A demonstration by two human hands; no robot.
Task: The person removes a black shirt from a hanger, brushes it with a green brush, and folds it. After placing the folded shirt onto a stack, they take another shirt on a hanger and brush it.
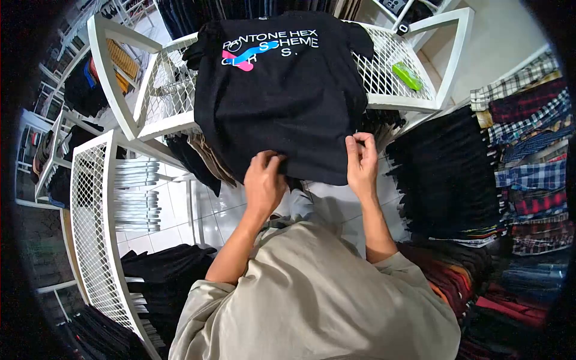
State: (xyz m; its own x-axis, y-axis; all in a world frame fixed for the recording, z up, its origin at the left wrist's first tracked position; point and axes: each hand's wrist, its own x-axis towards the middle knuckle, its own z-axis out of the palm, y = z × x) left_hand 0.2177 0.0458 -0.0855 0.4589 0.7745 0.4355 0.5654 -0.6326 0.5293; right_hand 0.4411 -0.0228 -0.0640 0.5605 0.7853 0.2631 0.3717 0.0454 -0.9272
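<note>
A black T-shirt point(276, 102) with white lettering and a pink and blue print lies front up over a white mesh rack top point(153, 123). Its lower part hangs over the rack's near edge toward me. My left hand point(266, 180) is closed on the cloth near the bottom hem, left of the middle, with the fingertips partly hidden in the fabric. At the shirt's right side edge, my right hand point(362, 163) pinches the cloth between thumb and fingers.
A bright green object point(407, 76) lies on the mesh to the right. Stacked black garments point(447, 174) and plaid shirts point(537, 180) stand at the right. A second white mesh rack point(96, 222) with pale hangers point(137, 174) is on the left. Clothes hang below the rack top.
</note>
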